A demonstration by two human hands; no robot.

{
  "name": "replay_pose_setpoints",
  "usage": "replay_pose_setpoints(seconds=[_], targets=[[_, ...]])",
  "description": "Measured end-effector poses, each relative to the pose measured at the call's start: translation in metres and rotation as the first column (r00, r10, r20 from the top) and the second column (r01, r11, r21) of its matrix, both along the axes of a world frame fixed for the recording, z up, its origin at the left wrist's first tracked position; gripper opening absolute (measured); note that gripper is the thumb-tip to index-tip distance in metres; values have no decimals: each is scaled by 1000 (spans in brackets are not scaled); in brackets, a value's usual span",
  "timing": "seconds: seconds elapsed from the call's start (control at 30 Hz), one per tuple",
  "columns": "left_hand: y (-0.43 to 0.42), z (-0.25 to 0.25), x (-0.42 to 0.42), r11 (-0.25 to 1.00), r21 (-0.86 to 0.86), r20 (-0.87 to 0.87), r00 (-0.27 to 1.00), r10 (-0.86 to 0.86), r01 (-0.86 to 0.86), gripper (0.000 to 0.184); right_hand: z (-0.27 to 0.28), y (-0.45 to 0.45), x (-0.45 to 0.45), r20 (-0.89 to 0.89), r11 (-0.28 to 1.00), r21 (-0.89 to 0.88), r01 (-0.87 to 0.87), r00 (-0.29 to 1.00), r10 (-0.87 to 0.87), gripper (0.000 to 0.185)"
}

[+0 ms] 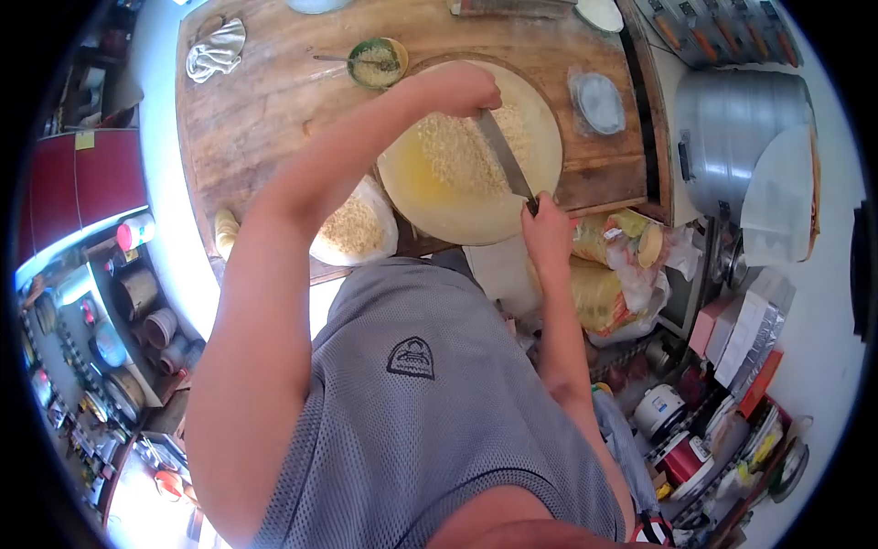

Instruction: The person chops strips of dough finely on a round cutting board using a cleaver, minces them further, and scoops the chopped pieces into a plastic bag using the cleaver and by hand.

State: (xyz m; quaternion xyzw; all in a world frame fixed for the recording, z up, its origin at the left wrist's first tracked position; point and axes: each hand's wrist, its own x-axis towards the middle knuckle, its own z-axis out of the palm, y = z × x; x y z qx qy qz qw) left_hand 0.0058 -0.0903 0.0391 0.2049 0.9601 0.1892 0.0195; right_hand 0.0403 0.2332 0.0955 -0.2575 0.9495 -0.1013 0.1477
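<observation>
Our right hand (547, 222) clamps the handle of a knife (505, 154), and our left hand (465, 88) closes round its far end, fingertips hidden. The blade slants across chopped bits (455, 163) on the round board (543, 169). Our shirt's badge (411, 358) is too small to read; the top edge cuts off a pale dish (316, 5).

Dark-handled knife (506, 156) slants across pale bits (457, 163); these cover round board (457, 221).

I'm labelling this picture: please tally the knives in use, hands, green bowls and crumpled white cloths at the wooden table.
Knife: 1
Hands: 2 (left hand, right hand)
Green bowl: 1
Crumpled white cloth: 1
Total: 5
</observation>
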Motion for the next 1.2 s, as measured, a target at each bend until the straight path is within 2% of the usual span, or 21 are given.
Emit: replay_pose_setpoints(seconds=[0.1,0.2,0.27,0.3,0.37,0.43,0.5,0.57,0.63,0.7,0.77,0.87,0.93,1.0,1.07,1.2], targets=[[8,5,1,1000,-19,9,1000,-25,25,13,-21,-3,2,11,999,-29,-16,1000,17,24],[9,9,1,999,-25,73,997,-27,29,12,-14,4,-5,-23,999,-23,-24,999,23,25],[7,10,-2,998,55,-82,997,-4,9,11,-17,5,-9,-26,999,-36,-20,999,19,24],[7,6,-3,998,55,-81,997,-7,11,11,-17,6,-8,-24,999,-42,-18,1000,17,24],[8,1,-11,999,-40,95,995,-15,19,11,-19,5,-3,-5,998,-52,-20,1000,20,24],[7,7,-14,1000,-10,43,999,14,-13,13,-9,-1,-6,14,997,-68,-34,999,35,24],[10,10,-15,999,25,1,999,33,-33,14,9,1,-10,0,999,-26,45,999,-45,24],[14,7,-18,1000,5,-21,1000,-6,6,15,-24,9,-14,6,998,-65,-1,1000,1,24],[15,1,-22,1000,-8,23,999,-28,28,16,-21,5,-15,0,993,-105,-47,999,48,23],[14,3,-25,999,-20,75,996,-39,41,17,-10,4,-14,13,999,-37,6,1000,-5,23],[14,12,-23,998,56,-32,999,-26,27,19,-8,11,-19,13,999,-17,30,999,-29,23],[17,-11,-32,1000,-8,48,998,-28,28,21,-26,13,-18,4,1000,-12,21,1000,-21,23],[13,1,-36,1000,-1,43,999,-25,25,20,-21,5,-24,-24,999,-36,-23,999,22,23],[17,4,-33,999,17,59,998,-29,28,20,-5,11,-25,-15,999,-19,51,999,-52,24],[19,5,-37,1000,-13,-17,1000,-24,23,20,-18,8,-34,-14,999,-30,13,1000,-13,24],[17,7,-41,997,-67,112,993,-40,48,20,-26,12,-33,10,999,-45,-20,1000,20,27]])
